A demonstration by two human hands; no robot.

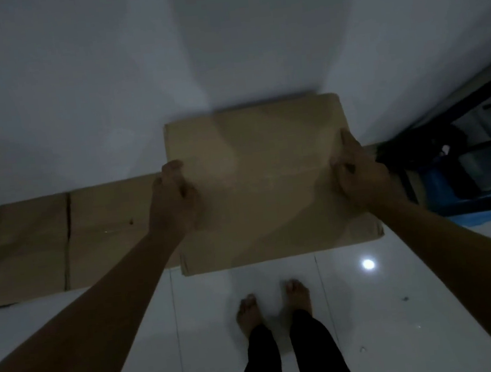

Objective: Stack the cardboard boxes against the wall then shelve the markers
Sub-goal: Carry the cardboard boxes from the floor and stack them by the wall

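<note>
A plain brown cardboard box [265,183] is held up in front of me, its far edge close to the white wall [103,79]. My left hand [173,194] grips its left side with curled fingers. My right hand [359,173] grips its right side, thumb on the top face. Two more cardboard boxes [60,240] sit side by side on the floor along the wall, to the left and lower. No markers are in view.
A dark shelving unit [463,145] with a blue bin [466,200] stands at the right against the wall. My bare feet [273,305] stand on the glossy white tiled floor [403,290] just before the held box.
</note>
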